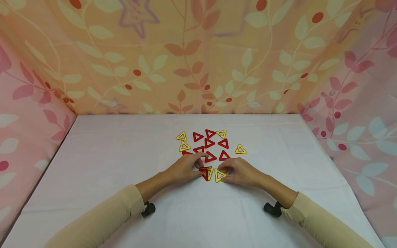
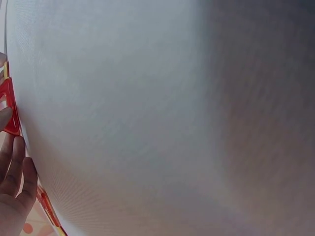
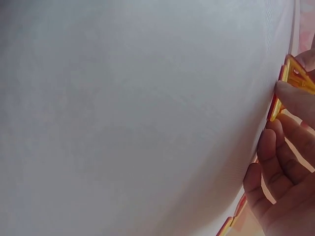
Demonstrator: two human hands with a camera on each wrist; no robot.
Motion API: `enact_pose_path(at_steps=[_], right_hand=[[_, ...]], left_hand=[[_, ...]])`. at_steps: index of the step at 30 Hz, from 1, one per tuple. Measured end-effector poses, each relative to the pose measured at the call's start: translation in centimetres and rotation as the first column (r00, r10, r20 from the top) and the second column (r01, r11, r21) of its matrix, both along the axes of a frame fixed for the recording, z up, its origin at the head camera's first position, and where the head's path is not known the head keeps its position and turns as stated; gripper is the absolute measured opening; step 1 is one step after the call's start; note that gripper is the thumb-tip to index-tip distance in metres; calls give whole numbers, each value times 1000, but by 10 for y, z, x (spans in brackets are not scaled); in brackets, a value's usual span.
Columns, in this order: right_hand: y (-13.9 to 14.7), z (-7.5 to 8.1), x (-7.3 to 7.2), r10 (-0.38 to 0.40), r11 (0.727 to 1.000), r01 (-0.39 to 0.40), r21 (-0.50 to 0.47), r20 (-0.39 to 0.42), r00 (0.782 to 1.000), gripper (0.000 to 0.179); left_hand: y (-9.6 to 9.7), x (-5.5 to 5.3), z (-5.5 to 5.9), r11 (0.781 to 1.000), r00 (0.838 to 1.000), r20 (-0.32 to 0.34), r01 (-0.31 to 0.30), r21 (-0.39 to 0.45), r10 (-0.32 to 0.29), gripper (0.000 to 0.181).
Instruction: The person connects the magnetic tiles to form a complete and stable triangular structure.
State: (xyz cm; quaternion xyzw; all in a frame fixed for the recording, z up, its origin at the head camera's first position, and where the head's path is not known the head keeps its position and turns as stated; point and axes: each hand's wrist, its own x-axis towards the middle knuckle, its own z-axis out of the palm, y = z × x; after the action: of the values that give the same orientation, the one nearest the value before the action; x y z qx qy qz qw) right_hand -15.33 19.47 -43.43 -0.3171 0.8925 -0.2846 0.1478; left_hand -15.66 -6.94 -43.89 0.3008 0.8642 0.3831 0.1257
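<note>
Near the middle of the white table, my left hand (image 1: 186, 168) pinches a red triangular frame tile (image 1: 204, 173). A yellow triangle tile (image 1: 210, 174) stands against its right side; whether they are joined I cannot tell. Close by on the right, my right hand (image 1: 243, 173) pinches another yellow triangle tile (image 1: 218, 175) between thumb and fingers. In the left wrist view the red tile (image 2: 15, 117) shows at the left edge, with the thumb on it. The right wrist view has the yellow tile (image 3: 290, 66) at its right edge, with red beside it.
Beyond the hands lie several loose red triangles (image 1: 212, 142) and yellow triangles (image 1: 185, 149), flat on the table. One yellow triangle (image 1: 236, 151) lies apart at the right. A patterned curtain (image 1: 192, 69) hangs behind the table (image 1: 102, 155) and along both sides.
</note>
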Motion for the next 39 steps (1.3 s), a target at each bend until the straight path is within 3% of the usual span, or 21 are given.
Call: enact_pose_path(at_steps=[13, 39], right_hand=[[-3, -2, 0, 31, 999, -32, -16, -56, 998, 33], [-4, 2, 2, 45, 999, -45, 8, -90, 995, 21]], left_hand=[[-1, 0, 0, 1000, 1000, 14, 2, 2, -2, 61], [-1, 1, 1, 1000, 1000, 3, 10, -5, -10, 60]])
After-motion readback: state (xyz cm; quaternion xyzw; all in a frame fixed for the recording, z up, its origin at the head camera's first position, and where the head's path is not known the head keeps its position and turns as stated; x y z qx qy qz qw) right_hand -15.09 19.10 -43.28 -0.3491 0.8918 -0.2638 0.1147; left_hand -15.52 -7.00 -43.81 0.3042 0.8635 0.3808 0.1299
